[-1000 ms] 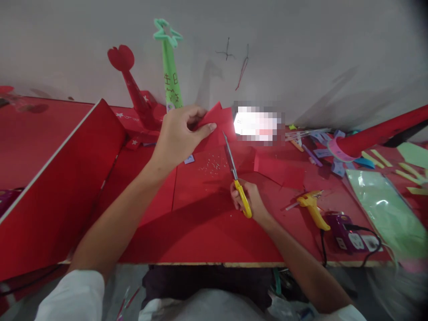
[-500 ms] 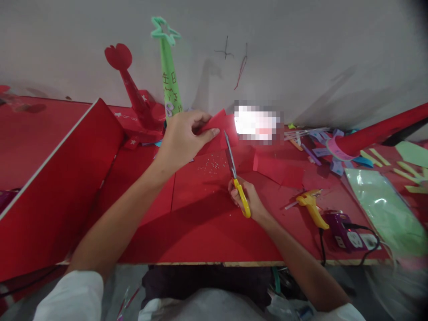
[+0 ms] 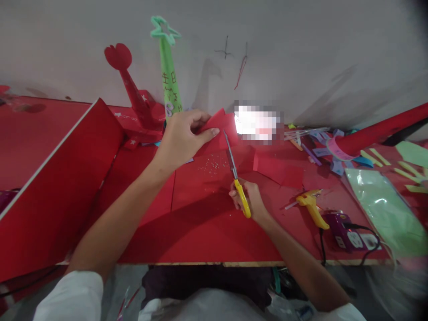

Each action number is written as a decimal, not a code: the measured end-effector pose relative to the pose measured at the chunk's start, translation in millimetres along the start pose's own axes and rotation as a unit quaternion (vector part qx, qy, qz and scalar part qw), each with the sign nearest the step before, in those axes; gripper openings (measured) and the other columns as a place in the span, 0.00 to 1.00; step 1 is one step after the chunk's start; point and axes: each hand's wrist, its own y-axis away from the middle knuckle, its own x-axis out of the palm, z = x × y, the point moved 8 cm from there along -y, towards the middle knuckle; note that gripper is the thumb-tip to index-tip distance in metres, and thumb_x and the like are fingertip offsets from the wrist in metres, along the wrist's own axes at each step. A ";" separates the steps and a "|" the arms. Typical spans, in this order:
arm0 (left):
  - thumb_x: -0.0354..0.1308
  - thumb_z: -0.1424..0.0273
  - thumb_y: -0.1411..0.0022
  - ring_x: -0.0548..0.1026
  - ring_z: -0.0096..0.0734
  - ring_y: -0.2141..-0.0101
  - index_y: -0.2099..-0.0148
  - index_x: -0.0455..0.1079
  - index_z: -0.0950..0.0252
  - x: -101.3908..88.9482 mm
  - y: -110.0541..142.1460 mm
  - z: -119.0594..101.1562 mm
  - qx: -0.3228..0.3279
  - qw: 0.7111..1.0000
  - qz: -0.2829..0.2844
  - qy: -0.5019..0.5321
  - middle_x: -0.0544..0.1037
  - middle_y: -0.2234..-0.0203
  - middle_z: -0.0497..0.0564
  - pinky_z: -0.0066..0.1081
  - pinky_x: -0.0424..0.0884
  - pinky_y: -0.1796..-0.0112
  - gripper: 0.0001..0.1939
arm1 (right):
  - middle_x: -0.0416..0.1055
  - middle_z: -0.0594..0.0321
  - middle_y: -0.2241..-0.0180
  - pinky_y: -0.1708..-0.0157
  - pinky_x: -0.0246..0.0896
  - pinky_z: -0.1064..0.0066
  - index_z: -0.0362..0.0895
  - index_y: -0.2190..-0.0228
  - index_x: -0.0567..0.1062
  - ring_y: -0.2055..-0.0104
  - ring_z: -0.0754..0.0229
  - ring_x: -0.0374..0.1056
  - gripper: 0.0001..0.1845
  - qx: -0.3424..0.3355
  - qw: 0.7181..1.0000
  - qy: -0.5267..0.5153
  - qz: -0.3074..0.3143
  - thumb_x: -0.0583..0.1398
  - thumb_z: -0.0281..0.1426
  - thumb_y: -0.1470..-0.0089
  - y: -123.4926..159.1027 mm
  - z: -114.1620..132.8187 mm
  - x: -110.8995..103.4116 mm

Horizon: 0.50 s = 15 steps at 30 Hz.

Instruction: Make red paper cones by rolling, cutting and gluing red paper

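Note:
Above the red tabletop, my left hand (image 3: 185, 136) pinches a piece of red paper (image 3: 217, 120) between thumb and fingers. My right hand (image 3: 249, 198) is closed round the yellow handles of a pair of scissors (image 3: 241, 191). Their blades point up and away, with the tips at the paper's lower right part. Whether the blades are apart or pressed together on the paper I cannot tell. Another folded red sheet (image 3: 277, 169) lies on the table to the right of the scissors. Small pale specks are scattered under the paper.
A red board (image 3: 63, 191) stands slanted at left. Behind my left hand rise a green paper cone (image 3: 171, 76) and a red paper cone (image 3: 132, 89). To the right lie a yellow glue gun (image 3: 312, 207), a purple power socket (image 3: 344, 232) with cables, and a clear plastic sleeve (image 3: 384, 205).
Almost everything keeps its place. The scissors and my right hand have shifted very slightly against the red paper.

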 end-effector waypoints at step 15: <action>0.68 0.68 0.38 0.77 0.34 0.66 0.65 0.77 0.63 12.7 2.8 0.5 0.019 0.999 0.026 -0.019 0.80 0.71 0.49 0.34 0.75 0.63 0.05 | 0.61 0.68 0.79 0.81 0.55 0.72 0.49 0.69 0.67 0.78 0.62 0.60 0.40 -0.050 0.998 0.030 -0.009 0.56 0.74 0.48 -1.0 5.1 -2.4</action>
